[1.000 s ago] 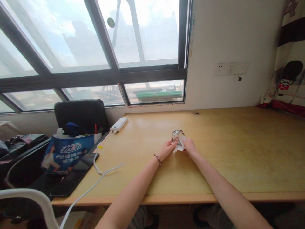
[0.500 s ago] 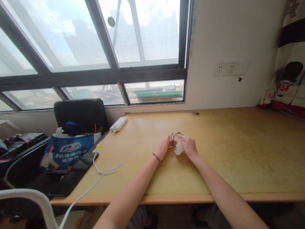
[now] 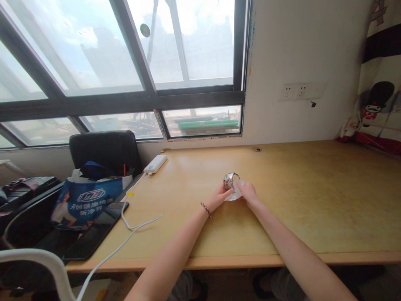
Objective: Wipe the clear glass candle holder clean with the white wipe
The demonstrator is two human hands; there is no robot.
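Gripping a shiny, rounded object (image 3: 229, 181) by its near left side, the left hand (image 3: 218, 199) is holding it at the middle of the surface (image 3: 300, 205). The right hand (image 3: 249, 193) is pinching a white, tissue-like piece (image 3: 233, 195) against or just beside it. Wiping seems to be the step in hand; the next move is probably calling for a steady left grip while the right is guiding the tissue-like piece around the curve.

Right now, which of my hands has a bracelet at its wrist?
Your left hand: it wears the dark bracelet, while your right hand has none.
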